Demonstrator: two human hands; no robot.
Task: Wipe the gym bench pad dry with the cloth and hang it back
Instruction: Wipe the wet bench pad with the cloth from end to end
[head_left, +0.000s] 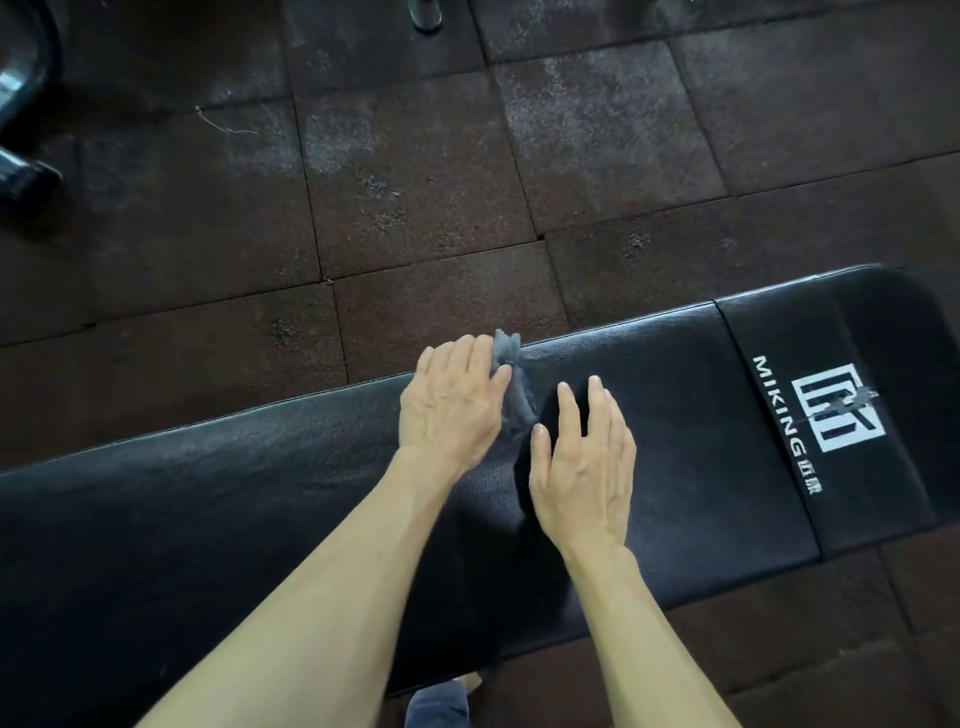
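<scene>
A black padded gym bench (675, 415) runs across the view from lower left to right, with a white logo and lettering near its right end. A small grey cloth (511, 387) lies bunched on the pad near its far edge. My left hand (452, 400) lies on the cloth, with its fingers over the cloth's left part and the thumb against it. My right hand (584, 457) hovers or rests just right of the cloth with its fingers straight, holding nothing. How much of the cloth lies under my left palm is hidden.
Dark rubber floor tiles (415, 182) with pale worn patches lie beyond the bench. Black curved equipment parts (21, 130) sit at the far left edge. A metal foot (425, 13) shows at the top. Below the bench's near edge my foot in a grey shoe (436, 701) is visible.
</scene>
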